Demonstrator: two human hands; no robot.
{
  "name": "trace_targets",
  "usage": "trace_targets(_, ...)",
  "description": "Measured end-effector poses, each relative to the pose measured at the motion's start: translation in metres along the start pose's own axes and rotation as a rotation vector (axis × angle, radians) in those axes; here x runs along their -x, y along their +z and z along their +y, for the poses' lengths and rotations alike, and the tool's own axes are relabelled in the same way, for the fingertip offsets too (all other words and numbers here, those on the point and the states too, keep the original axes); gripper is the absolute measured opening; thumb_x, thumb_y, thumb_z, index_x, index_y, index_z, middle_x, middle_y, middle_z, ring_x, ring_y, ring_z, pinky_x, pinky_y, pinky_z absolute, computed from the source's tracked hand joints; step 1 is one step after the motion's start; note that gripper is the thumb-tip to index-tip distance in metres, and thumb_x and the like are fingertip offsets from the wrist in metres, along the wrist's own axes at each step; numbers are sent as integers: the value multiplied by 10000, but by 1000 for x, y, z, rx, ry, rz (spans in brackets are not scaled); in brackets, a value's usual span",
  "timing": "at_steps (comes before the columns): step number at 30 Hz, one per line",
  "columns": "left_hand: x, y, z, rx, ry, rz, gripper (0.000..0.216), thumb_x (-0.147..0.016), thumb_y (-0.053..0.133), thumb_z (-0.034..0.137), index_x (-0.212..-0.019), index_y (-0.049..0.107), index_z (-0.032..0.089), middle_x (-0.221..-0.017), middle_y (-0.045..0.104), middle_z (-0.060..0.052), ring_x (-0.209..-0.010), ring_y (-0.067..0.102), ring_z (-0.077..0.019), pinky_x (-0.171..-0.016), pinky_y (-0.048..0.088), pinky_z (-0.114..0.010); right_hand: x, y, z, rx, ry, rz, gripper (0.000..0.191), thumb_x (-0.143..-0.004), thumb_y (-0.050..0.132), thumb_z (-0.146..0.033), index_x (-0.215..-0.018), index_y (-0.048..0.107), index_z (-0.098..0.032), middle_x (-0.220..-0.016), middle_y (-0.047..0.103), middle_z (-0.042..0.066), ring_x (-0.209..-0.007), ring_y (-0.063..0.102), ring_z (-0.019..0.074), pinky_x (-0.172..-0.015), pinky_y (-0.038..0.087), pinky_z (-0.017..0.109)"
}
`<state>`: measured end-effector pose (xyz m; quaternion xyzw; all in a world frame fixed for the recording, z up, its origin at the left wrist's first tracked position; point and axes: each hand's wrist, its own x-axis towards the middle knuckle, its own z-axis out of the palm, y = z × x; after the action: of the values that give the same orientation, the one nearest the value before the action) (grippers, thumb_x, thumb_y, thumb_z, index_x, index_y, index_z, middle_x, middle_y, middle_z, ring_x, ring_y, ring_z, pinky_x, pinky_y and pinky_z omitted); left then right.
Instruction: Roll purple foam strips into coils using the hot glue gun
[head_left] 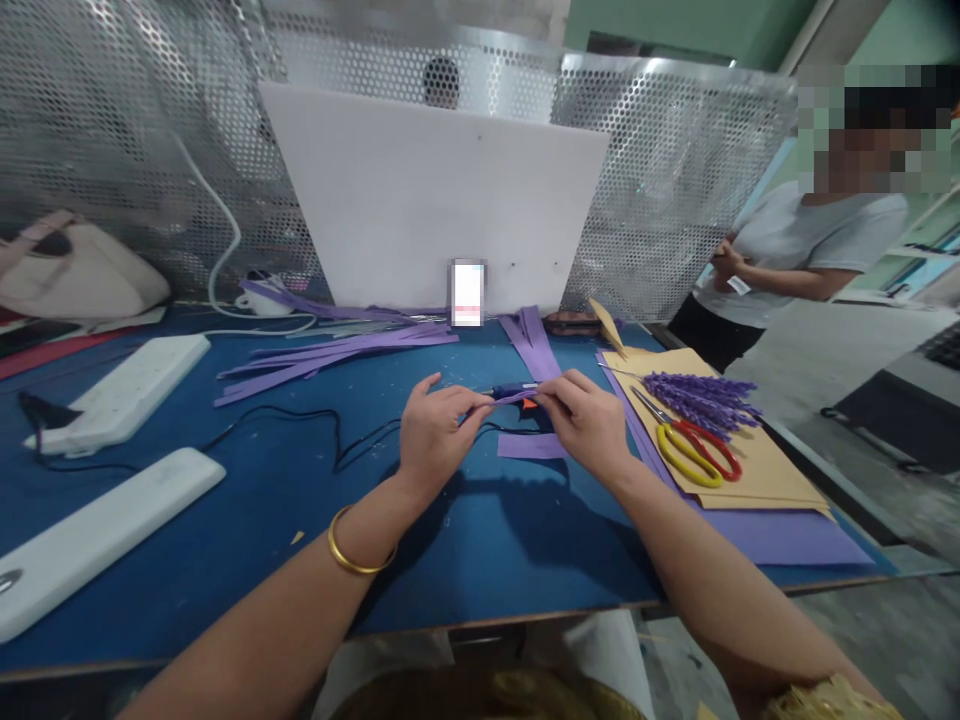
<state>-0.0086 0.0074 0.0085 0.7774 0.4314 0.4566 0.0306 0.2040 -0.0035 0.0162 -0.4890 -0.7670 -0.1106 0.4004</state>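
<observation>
Strip of purple paper (514,399) spans the gap between both hands, held above the blue table (450,590). I log left hand (439,425) pinching it at one side, thumb against fingers; right hand (589,415) pinches it at the other. I see a glue gun (508,389) with an orange trigger just behind it; a short purple piece (525,446) lies flat, nearer the wearer. Scissors (688,455) rest at right on brown paper (776,475), beside purple flowers (701,398)
</observation>
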Motion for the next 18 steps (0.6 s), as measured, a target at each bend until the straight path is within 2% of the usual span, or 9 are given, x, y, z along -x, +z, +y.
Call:
trace_targets(9, -2, 1, -9, 11, -114, 55, 147, -890, 633, 286, -838, 770, 285, -859, 790, 17, -788, 702, -189, -1112, 365, -474, -2, -2, 3, 33, 54, 61, 217, -980, 531, -312, -868, 699, -231, -831, 680, 27, -686, 613, 149, -573, 372, 262)
trace_targets(11, -4, 0, -11, 61, -175, 85, 128, -862, 661, 298, -798, 768, 270, -817, 779, 9, -774, 690, -192, -1064, 416, -457, -3, -3, 3, 25, 59, 58, 209, -975, 535, -298, -865, 697, -226, -830, 678, 28, -692, 613, 149, -580, 375, 263)
trace_targets(13, -6, 1, -13, 174, -313, 118, 107, -805, 722, 341, -806, 768, 245, -809, 770, -10, -752, 679, -199, -914, 508, -409, -4, -3, 3, -16, 81, 63, 186, -961, 555, -288, -856, 694, -223, -837, 682, 30, -707, 618, 154, -592, 387, 263)
trace_targets(15, -8, 4, -14, 357, -480, 150, 206, -733, 780, 388, -842, 763, 213, -799, 759, -25, -703, 667, -193, -736, 535, -347, -4, -3, 2, -98, 120, 71, 158, -940, 582, -280, -837, 687, -223, -825, 681, 25, -697, 612, 155, -602, 403, 262)
trace_targets(18, -7, 11, -12, 675, -638, 114, 292, -669, 818, 419, -814, 745, 176, -730, 730, -23, -646, 649, -166, -686, 527, -313, -2, 3, -2, -260, 179, 52, 145, -915, 605, -279, -805, 678, -219, -783, 675, 17, -671, 598, 155, -612, 427, 263)
